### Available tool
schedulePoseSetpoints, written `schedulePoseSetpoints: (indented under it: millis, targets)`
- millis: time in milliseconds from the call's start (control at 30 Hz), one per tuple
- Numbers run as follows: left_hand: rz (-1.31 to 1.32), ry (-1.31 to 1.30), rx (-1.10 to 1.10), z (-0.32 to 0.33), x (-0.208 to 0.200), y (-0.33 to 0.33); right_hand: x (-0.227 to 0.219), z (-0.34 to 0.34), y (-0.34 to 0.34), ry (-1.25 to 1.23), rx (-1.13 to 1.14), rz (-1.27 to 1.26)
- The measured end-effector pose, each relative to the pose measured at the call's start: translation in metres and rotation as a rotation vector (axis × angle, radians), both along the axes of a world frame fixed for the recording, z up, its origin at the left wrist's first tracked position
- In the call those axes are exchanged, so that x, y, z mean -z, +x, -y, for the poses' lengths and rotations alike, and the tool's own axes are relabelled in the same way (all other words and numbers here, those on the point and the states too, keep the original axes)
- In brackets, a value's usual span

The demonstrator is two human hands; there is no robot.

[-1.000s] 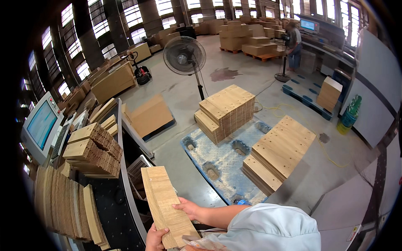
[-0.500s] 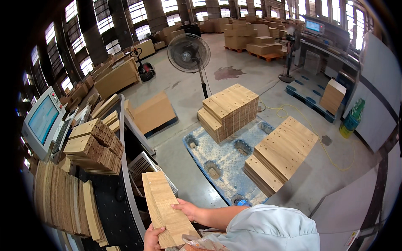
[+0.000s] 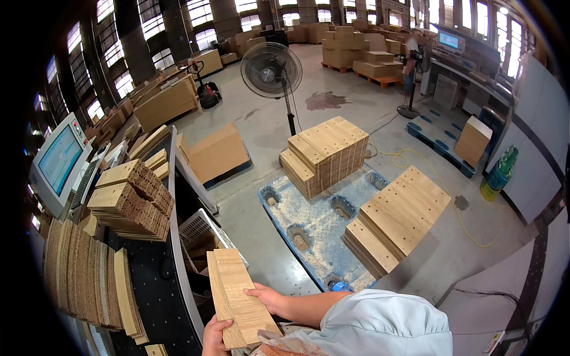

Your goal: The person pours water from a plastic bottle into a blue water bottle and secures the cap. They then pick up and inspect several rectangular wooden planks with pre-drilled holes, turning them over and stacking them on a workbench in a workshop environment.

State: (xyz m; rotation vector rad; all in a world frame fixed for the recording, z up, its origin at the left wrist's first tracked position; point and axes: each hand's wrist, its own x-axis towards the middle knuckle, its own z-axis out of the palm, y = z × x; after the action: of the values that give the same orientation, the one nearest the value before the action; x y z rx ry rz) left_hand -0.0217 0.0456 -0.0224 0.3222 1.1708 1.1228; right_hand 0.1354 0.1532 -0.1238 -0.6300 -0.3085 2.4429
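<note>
A pair of light wood-grain boards lies overlapped in front of me, one edge standing a little out from the other. My left hand is closed around their lower left edge, thumb on top. On the right edge, my right hand grips them with the thumb on the upper face and the other fingers mostly hidden underneath. Just beyond the boards is a white plastic basket. A blue pallet to the right carries a far stack of drilled boards and a nearer stack of boards.
At left, a black-topped bench holds piled drilled boards, a row of upright boards and a monitor. A standing fan rises behind the pallet. A yellow cable runs along the floor at right.
The held boards sit slightly further right and lower, still in both hands. The view has shifted a little. A person shows more plainly beside the far fan.
</note>
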Motion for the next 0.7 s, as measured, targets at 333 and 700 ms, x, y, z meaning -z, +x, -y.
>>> schedulePoseSetpoints:
  millis: [333,700]
  targets:
    - [-0.033,0.005,-0.007,0.005,0.007,0.000,0.004,0.003,-0.003,-0.020,0.006,0.046]
    - [-0.007,0.016,-0.041,0.009,0.003,-0.001,-0.003,0.006,-0.003,-0.005,-0.004,0.076]
